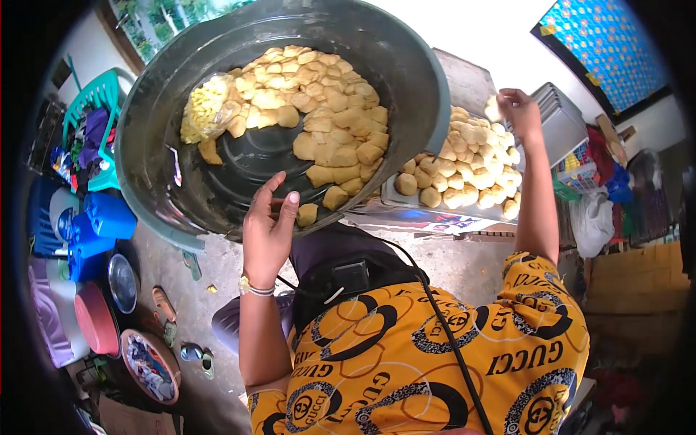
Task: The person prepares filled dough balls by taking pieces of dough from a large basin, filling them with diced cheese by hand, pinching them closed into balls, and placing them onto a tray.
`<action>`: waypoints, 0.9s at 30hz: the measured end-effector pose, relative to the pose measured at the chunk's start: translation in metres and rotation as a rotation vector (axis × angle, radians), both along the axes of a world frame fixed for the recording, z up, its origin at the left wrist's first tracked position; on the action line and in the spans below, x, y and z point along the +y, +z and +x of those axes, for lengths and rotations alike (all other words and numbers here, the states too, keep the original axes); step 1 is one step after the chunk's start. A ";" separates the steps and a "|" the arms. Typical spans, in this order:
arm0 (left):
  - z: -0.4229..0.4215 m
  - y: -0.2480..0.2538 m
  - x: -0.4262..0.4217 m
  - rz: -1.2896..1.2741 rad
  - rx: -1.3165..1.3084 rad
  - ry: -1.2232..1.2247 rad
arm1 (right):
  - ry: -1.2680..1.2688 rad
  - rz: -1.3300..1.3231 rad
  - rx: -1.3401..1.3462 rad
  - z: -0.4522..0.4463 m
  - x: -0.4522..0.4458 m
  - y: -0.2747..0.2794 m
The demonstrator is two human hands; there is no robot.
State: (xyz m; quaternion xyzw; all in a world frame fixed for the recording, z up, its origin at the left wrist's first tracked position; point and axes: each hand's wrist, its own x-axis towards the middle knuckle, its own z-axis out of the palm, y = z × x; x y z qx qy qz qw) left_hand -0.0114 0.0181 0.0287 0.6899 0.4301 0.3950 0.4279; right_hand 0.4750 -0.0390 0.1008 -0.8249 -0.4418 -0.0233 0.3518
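Inside a large dark basin (246, 156) lie many flattened pieces of yellowish dough (319, 90), some pressed against each other. My left hand (267, 225) is at the basin's near rim, thumb and fingers apart with nothing between them. A single dough piece (307, 214) lies just right of its thumb. To the right, a heap of rounded dough balls (467, 156) is piled on a tray (395, 196). Above the heap's far right side, my right hand (520, 112) pinches one dough ball (494, 109) at its fingertips.
A clear plastic bag of yellow chunks (203, 109) sits in the basin's left part. Stacked grey metal pans (558, 119) stand beyond my right hand. At left are a green plastic chair (90, 101), blue containers (109, 217) and a tub of cloths (174, 384). A cable (453, 326) crosses my shirt.
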 end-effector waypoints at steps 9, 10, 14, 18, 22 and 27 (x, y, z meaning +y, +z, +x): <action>-0.001 0.000 -0.001 0.032 0.074 -0.073 | -0.216 0.061 0.320 0.044 -0.082 -0.073; -0.001 -0.001 -0.001 0.041 0.075 -0.077 | -0.227 0.083 0.337 0.048 -0.082 -0.080; -0.006 -0.002 -0.003 0.030 0.083 -0.072 | -0.165 -0.537 -0.202 0.054 -0.084 -0.113; -0.010 -0.004 -0.004 0.025 0.045 -0.056 | -0.142 -0.572 -0.045 0.059 -0.078 -0.109; -0.012 -0.003 -0.005 -0.041 0.069 -0.075 | -0.170 -0.635 -0.189 0.070 -0.066 -0.092; -0.011 -0.004 -0.002 -0.009 0.097 -0.056 | -0.028 -0.281 -0.363 0.000 0.011 0.015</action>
